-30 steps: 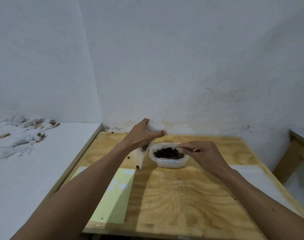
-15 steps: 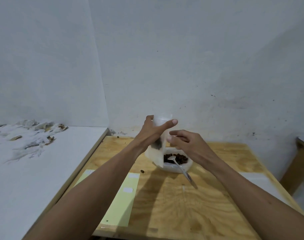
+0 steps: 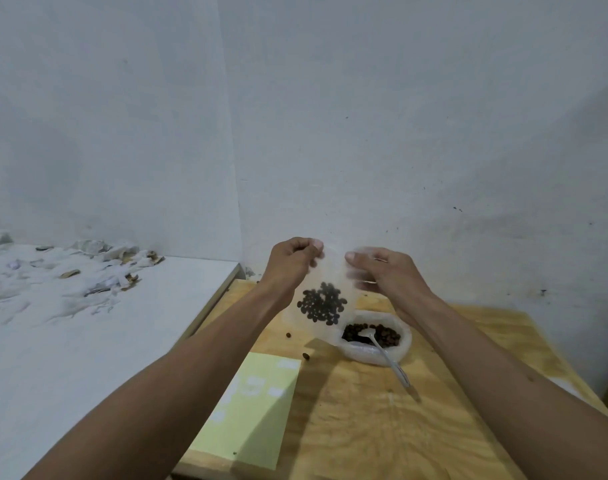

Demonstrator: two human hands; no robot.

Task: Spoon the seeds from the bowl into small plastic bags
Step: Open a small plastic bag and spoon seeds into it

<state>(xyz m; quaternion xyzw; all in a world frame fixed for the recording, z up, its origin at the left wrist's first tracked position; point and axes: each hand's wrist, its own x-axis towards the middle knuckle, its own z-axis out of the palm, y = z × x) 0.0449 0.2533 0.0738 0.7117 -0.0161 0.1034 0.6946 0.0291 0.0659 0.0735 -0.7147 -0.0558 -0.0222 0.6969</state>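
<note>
Plywood table: left hand and right hand pinch raised bag of seeds; bowl with spoon behind, yellow sheet near left.

My left hand at eleven o'clock and right hand at one o'clock are raised with forearms outstretched, fingers curled, each pinching a top corner.

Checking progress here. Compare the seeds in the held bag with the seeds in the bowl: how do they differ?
The seeds in the bag hang above the table, pinched between both hands; the seeds in the bowl rest on it. The bag's are spread flat, the bowl's heaped around the spoon. Both are dark and small.
</note>
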